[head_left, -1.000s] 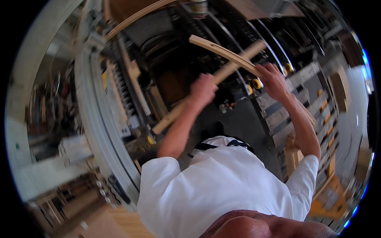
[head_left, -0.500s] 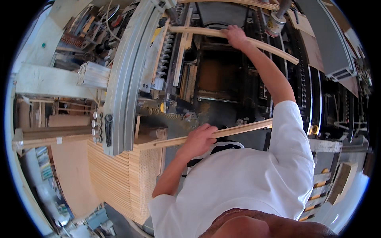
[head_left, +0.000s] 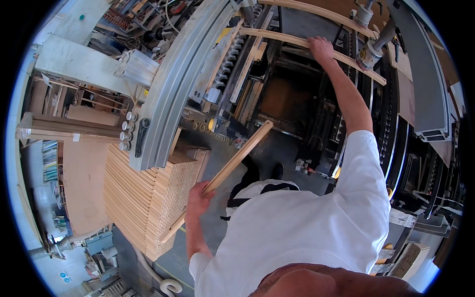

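My left hand [head_left: 199, 199] is closed around a loose wooden strip [head_left: 238, 156], which tilts up and away to the right. Its lower end is beside the stacked strips. At the far side, my right hand [head_left: 321, 48] grips another wooden strip [head_left: 289, 38] lying across the machine frame. A metal cylinder [head_left: 368, 55] on a post sits over that strip near its right end; whether it presses on the wood, I cannot tell. Farther back, a similar wooden strip [head_left: 316, 13] spans the machine, with a second cylinder [head_left: 364, 17] at its right end.
A tall stack of wooden strips [head_left: 131, 193] stands at my left, below a grey metal beam [head_left: 173, 94] with a wrench [head_left: 142, 131] on it. Dark rails and the machine's open bed [head_left: 284, 96] are ahead. A grey housing [head_left: 420, 74] rises on the right.
My left hand has moved left and down, swinging its strip from nearly level to steeply tilted. My right hand stays on the far strip. The cylinder now overlaps that strip. The view has shifted.
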The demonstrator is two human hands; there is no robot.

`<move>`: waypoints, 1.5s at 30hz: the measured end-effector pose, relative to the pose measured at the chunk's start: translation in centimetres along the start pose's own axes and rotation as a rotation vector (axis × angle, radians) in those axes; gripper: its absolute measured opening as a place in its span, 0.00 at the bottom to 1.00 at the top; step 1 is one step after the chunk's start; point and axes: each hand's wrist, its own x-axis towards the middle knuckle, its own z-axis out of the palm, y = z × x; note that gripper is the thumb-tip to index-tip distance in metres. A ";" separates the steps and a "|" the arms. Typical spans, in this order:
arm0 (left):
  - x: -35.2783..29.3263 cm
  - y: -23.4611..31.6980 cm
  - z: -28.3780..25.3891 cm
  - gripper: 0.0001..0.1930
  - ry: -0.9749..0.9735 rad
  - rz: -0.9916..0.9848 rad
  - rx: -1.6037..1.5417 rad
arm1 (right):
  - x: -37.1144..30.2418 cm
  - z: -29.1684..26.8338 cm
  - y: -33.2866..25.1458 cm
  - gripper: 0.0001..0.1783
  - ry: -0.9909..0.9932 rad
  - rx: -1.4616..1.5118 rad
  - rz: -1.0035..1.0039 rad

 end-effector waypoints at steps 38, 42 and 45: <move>-24.4 -59.7 -36.1 0.24 1.160 -0.937 -0.140 | -38.2 -6.2 -49.7 0.14 -0.441 0.834 -0.192; -19.9 -62.1 -37.5 0.25 1.127 -0.957 -0.183 | -43.6 -8.3 -49.6 0.15 -0.473 0.670 -0.218; -16.4 -61.7 -39.4 0.26 0.958 -0.887 -0.181 | -47.0 -9.0 -47.9 0.14 -0.473 0.650 -0.098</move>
